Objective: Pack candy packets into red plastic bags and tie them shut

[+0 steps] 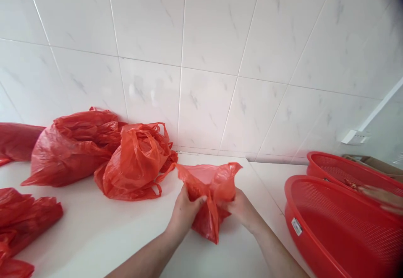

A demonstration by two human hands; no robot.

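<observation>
A red plastic bag (210, 185) is held up over the white table in front of me, its top edge spread wide and its lower corner hanging down. My left hand (187, 209) grips the bag's left side, with the thumb pressed on the front of the plastic. On the opposite side, my right hand (237, 206) is closed on the bag, its fingers partly hidden behind the film. Whether anything lies inside the bag cannot be seen. Just left of it sits a bulging red bag with loop handles (135, 160).
More filled red bags (75, 144) lie along the tiled wall (208, 114), and crumpled red bags (28, 215) lie at front left. Two red perforated baskets (315, 202) stand at the right, near a wall socket (355, 137). The white table (126, 232) runs beneath my hands.
</observation>
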